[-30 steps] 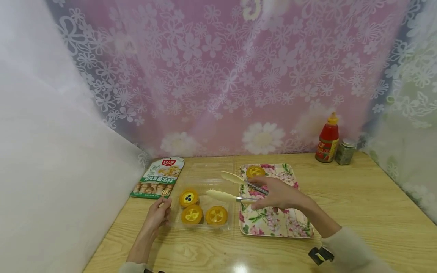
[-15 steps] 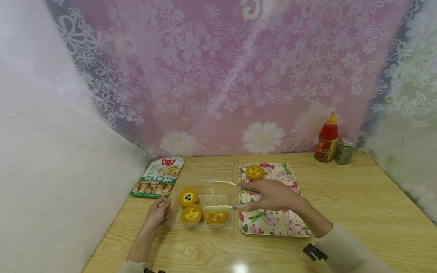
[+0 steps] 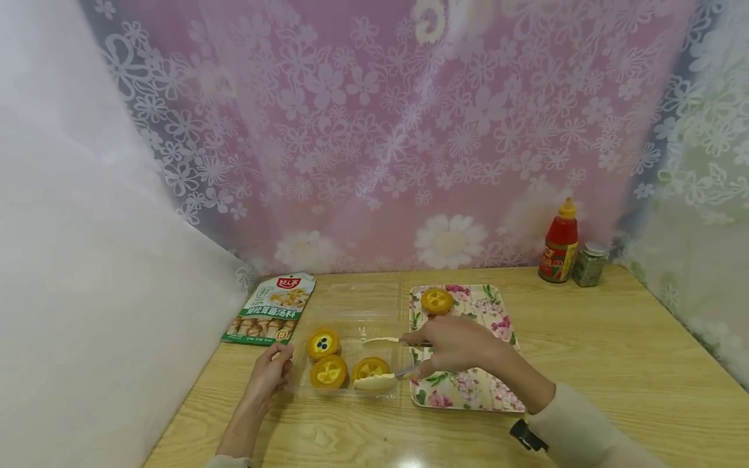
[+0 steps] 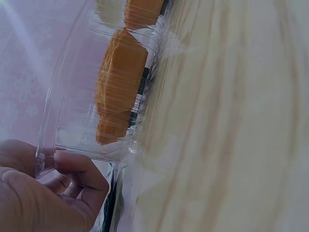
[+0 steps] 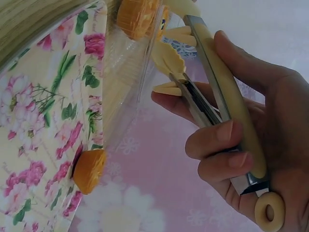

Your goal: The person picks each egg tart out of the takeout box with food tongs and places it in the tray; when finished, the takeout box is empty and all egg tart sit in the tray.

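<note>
My right hand (image 3: 456, 344) grips a pair of tongs (image 5: 224, 96) with cream tips and metal arms. In the head view the spread tips (image 3: 374, 382) lie around the egg tart (image 3: 371, 368) at the right of a clear plastic box (image 3: 357, 394); whether they touch it I cannot tell. Two more tarts sit at the box's left: a blueberry-topped tart (image 3: 322, 344) and a plain-looking tart (image 3: 329, 372). My left hand (image 3: 270, 374) pinches the box's left rim between thumb and fingers, as the left wrist view shows (image 4: 53, 188).
Right of the box lies a floral tray (image 3: 468, 396) bearing one tart (image 3: 437, 301). A green-and-white food pouch (image 3: 272, 309) is at the back left. A red sauce bottle (image 3: 558, 244) and a small jar (image 3: 590, 265) stand back right, before the flowered curtain (image 3: 374, 143).
My right hand has moved left and a little toward me with the tongs, bringing the tips down from above the box to the right-hand tart. The left hand stays on the rim.
</note>
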`<state>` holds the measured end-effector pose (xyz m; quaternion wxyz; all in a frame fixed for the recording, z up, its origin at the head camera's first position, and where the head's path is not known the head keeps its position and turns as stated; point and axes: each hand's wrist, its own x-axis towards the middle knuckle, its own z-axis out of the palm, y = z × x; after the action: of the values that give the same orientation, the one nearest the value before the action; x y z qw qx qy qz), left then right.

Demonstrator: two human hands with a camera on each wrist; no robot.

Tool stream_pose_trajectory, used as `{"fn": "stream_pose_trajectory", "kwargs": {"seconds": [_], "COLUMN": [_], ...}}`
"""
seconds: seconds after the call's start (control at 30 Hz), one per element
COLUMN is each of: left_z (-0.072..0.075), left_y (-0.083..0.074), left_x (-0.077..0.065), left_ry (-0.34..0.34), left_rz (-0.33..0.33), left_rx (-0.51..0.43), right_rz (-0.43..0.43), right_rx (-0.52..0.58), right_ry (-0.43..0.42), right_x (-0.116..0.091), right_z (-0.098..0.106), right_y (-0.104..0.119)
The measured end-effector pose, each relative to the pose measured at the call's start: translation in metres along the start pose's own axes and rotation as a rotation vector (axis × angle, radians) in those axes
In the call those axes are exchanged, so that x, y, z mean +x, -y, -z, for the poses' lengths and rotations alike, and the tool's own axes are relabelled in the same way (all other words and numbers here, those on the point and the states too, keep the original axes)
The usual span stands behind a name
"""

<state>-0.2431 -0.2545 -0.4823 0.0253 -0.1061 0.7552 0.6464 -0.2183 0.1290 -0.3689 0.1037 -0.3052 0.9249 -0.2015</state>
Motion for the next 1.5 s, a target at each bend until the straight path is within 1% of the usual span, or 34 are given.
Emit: {"fn": "stream_pose_trajectory", "kwargs": {"seconds": [0.2, 0.33, 0.53, 0.7, 0.8, 1.03, 1.23, 1.37, 1.5], "left_z": [-0.001, -0.001, -0.003, -0.005, -0.005, -0.004, -0.005, -0.006, -0.006], "left_y": [0.003, 0.005, 0.003, 0.003, 0.002, 0.001, 0.001, 0.002, 0.002], "left_x": [-0.004, -0.005, -0.004, -0.003, -0.002, -0.002, -0.002, -0.001, -0.001], "left_ry": [-0.010, -0.012, -0.022, -0.013, -0.016, -0.016, -0.019, -0.007, 0.005], "left_rz": [-0.005, -0.015, -0.021, -0.020, -0.023, -0.025, -0.023, -0.017, -0.026], "left_rx": [0.002, -0.004, -0.009, -0.008, -0.015, -0.017, -0.018, -0.038, -0.033], "right_rz": [-0.050, -0.080, -0.094, -0.136, -0.148, -0.134, -0.122, -0.124, -0.122], "right_rx": [0.009, -0.020, -0.072, -0.113, -0.130, -0.180, -0.152, -0.152, -0.135], "right_ry": [0.019, 0.029, 0.047, 0.060, 0.061, 0.048, 0.040, 0.006, -0.034], "right_x": [0.000, 0.004, 0.012, 0.013, 0.013, 0.013, 0.015, 0.017, 0.020], "right_z": [-0.002, -0.002, -0.002, -0.005, -0.006, -0.008, -0.010, -0.013, -0.018], "right_y": [0.011, 0.020, 0.033, 0.039, 0.041, 0.043, 0.040, 0.035, 0.029]}}
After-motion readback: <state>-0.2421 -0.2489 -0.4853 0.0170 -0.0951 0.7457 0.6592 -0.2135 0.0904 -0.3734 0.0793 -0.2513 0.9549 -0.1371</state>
